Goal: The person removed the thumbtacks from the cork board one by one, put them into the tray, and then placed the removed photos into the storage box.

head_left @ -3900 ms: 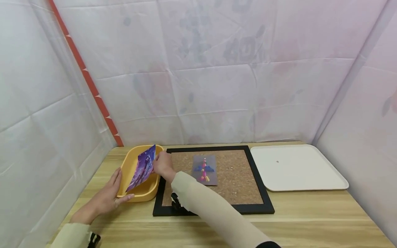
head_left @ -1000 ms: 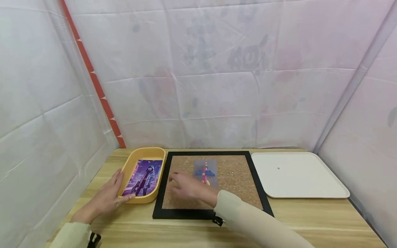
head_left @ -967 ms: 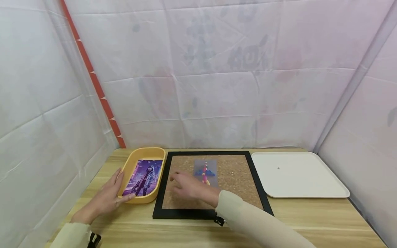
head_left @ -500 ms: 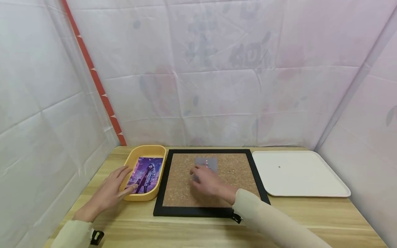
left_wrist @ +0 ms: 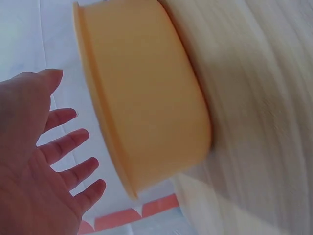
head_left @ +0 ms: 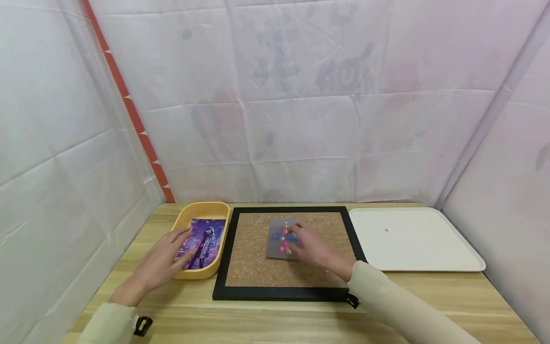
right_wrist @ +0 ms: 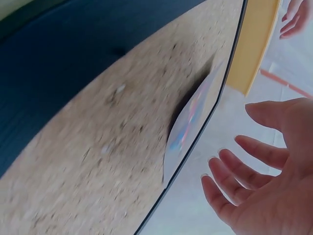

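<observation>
My left hand [head_left: 161,260] hovers over the left side of a yellow plastic bin [head_left: 208,209]. The left wrist view shows its fingers spread, apart from the bin's wall [left_wrist: 142,98]. Inside the bin lies a purple picture card [head_left: 208,243] of a hooded figure. My right hand [head_left: 315,246], fingers loosely bent, is over the right edge of a grey card [head_left: 275,243] with a pink, yellow and blue picture. That card lies on a cork board [head_left: 249,267]; in the right wrist view the card [right_wrist: 188,125] bows up from the cork, and nothing is between my fingers.
A black frame [head_left: 279,293] edges the cork board. To its right lies a flat white tray [head_left: 417,239] with a tiny dark speck. All rest on a wooden table [head_left: 240,320], with white cloth walls [head_left: 301,143] behind and at the sides.
The purple picture card, earlier in my right hand, now lies in the bin. My right hand has moved right across the board. My left hand has left the bin's rim.
</observation>
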Demonstrator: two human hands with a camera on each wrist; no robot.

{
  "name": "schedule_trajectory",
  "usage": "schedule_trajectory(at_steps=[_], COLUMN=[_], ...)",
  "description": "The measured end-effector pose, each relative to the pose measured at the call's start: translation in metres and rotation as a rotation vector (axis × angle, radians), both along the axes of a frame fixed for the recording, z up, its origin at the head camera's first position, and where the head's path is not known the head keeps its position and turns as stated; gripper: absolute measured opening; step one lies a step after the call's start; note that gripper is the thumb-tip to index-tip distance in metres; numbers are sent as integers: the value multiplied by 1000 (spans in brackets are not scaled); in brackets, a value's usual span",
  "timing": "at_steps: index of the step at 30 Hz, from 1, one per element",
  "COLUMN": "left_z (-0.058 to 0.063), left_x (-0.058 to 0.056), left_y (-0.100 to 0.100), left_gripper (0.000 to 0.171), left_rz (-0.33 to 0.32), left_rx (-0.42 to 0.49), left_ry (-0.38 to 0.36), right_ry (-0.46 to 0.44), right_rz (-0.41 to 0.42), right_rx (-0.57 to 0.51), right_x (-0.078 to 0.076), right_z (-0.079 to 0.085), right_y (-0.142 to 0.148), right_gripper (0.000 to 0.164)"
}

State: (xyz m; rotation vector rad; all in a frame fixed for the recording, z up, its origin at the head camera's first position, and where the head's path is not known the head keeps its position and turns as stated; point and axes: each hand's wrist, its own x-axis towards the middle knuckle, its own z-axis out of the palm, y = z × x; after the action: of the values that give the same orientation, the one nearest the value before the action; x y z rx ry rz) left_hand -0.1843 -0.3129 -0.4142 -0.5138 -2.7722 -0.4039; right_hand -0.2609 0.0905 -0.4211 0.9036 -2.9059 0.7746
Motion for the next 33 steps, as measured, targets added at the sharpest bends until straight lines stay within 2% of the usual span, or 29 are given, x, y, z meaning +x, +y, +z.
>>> schedule_trajectory(at_steps=[5,11,15,20,27,33], left_z=[7,15,18,19,19,13], left_x=[-6,-14,-18,-21,-26,-33], left_y=[21,49,66,87,107,124], left_gripper=[49,55,56,53,58,66], left_rz=[-26,-42,-82,-147,-170,-191], left_rx=[-21,-73,-86,-71,-109,-77], left_ry=[12,-25,-43,-89,-143,-216], right_ry=[-3,1,35,76,57,51], right_rz=[-56,-42,-36,-30,-27,-37], right_rx=[36,22,26,59,59,75], right_x=[-4,-9,-12,-16,-21,-24], right_z=[3,7,6,5,10,11], right_y=[12,21,25,30,33,33], right_gripper=[38,38,36,36,37,37])
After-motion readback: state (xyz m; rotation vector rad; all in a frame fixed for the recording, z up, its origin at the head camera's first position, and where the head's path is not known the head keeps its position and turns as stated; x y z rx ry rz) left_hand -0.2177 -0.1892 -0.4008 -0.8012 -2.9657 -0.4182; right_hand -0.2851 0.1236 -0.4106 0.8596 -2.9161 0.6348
